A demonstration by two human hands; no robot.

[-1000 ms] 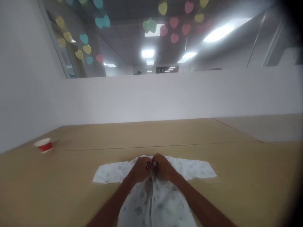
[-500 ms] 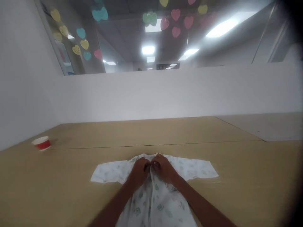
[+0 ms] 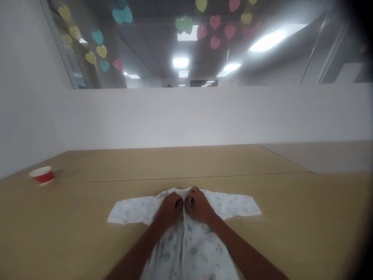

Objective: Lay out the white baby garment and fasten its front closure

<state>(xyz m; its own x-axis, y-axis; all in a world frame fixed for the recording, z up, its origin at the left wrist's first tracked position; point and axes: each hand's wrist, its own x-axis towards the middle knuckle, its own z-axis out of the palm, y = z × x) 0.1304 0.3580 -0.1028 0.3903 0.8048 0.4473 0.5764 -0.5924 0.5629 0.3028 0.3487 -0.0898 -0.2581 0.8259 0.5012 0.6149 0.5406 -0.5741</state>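
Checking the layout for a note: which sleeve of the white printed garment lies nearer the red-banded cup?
The sleeve on the person's left, stretched flat toward the red-banded cup. The right sleeve reaches the opposite way, away from the cup.

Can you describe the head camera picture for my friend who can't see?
Left hand and right hand pinch the collar of a white printed baby garment on a tan table, with a small red-and-white cup to the left.

The baby garment (image 3: 186, 249) lies flat on the table (image 3: 291, 217), the left hand (image 3: 169, 212) and the right hand (image 3: 199, 205) are side by side on it, and a cup (image 3: 41, 175) stands well apart to the left.
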